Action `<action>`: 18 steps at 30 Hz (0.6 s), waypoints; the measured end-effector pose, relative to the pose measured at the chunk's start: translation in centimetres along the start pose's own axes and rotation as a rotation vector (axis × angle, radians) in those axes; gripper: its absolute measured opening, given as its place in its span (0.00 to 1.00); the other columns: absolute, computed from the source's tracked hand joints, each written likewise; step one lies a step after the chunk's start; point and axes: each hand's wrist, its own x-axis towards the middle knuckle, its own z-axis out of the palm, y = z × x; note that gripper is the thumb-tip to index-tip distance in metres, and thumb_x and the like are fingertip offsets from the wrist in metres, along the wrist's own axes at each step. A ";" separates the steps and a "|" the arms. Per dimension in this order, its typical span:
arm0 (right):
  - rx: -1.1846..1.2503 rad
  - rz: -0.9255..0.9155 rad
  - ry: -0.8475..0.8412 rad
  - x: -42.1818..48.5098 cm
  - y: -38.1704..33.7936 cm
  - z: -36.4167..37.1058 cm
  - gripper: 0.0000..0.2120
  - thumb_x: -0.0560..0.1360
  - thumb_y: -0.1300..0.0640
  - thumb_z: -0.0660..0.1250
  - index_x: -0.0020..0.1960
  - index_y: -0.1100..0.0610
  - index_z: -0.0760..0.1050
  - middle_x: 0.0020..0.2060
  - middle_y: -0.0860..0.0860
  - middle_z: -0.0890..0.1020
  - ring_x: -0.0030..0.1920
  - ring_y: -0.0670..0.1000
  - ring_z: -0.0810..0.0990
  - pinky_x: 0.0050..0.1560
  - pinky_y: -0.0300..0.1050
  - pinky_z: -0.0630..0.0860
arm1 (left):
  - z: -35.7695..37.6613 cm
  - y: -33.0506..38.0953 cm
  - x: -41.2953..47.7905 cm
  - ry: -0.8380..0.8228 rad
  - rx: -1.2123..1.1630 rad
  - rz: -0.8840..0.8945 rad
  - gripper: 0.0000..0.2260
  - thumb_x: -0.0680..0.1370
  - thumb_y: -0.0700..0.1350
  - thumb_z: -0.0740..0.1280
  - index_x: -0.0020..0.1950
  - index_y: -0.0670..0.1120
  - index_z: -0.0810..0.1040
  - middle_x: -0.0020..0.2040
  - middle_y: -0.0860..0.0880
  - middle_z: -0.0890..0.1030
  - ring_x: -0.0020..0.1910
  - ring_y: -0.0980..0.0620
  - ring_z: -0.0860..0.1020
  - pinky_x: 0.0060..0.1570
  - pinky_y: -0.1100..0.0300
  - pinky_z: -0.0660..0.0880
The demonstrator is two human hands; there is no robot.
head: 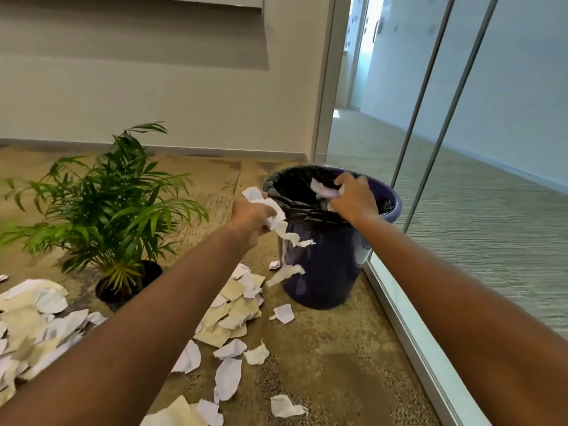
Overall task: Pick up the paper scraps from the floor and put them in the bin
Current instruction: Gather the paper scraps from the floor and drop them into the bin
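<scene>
**Paper scraps** (233, 305): torn white and cream pieces, strewn over the carpeted floor (338, 364) from lower left to centre frame, up to the bin's foot. Probably feather-light, limp, easily crumpled and apt to flutter loose. Best gathered in a closed fist, not pinched by one edge.

**Left hand** (250, 215): fingers curled round a bunch (275, 215) just left of the rim. Strips trail below, outside the bin wall.

**Right hand** (353, 199): over the bin mouth, fingers curled on a smaller bunch (321, 189).

**Bin** (322, 272): dark blue, upright, centre frame. A black liner (295, 207) is folded over the rim; its contents are hidden.

**Potted palm** (104, 204): left of centre.
</scene>
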 end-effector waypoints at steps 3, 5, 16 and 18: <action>0.039 0.058 -0.072 -0.3 1.2 1.3 0.25 0.74 0.56 0.66 0.69 0.53 0.64 0.67 0.61 0.64 0.64 0.63 0.70 0.65 0.58 0.70 | 1.2 1.3 0.6 -0.020 -0.052 -0.027 0.15 0.76 0.26 0.59 0.58 0.42 0.70 0.52 0.42 0.70 0.50 0.45 0.72 0.45 0.53 0.75; 0.095 0.009 0.015 -0.4 1.7 1.8 0.23 0.75 0.56 0.64 0.69 0.54 0.65 0.66 0.61 0.65 0.62 0.62 0.72 0.65 0.54 0.71 | 2.2 2.9 1.1 -0.052 -0.048 -0.018 0.12 0.76 0.25 0.57 0.44 0.41 0.70 0.43 0.44 0.72 0.42 0.49 0.74 0.36 0.59 0.73; 0.378 0.035 0.405 -0.1 2.7 3.3 0.14 0.79 0.61 0.54 0.64 0.59 0.68 0.62 0.59 0.69 0.54 0.56 0.77 0.49 0.38 0.66 | 9.4 5.6 4.4 0.044 -0.196 0.237 0.24 0.79 0.31 0.58 0.74 0.41 0.59 0.50 0.43 0.71 0.35 0.53 0.70 0.33 0.63 0.68; 0.377 0.024 0.430 -0.1 2.9 3.5 0.14 0.79 0.61 0.54 0.64 0.59 0.67 0.62 0.59 0.69 0.53 0.54 0.77 0.48 0.38 0.66 | 9.8 2.7 5.5 0.093 -0.035 0.206 0.24 0.79 0.33 0.59 0.74 0.38 0.56 0.58 0.40 0.72 0.42 0.48 0.73 0.37 0.59 0.71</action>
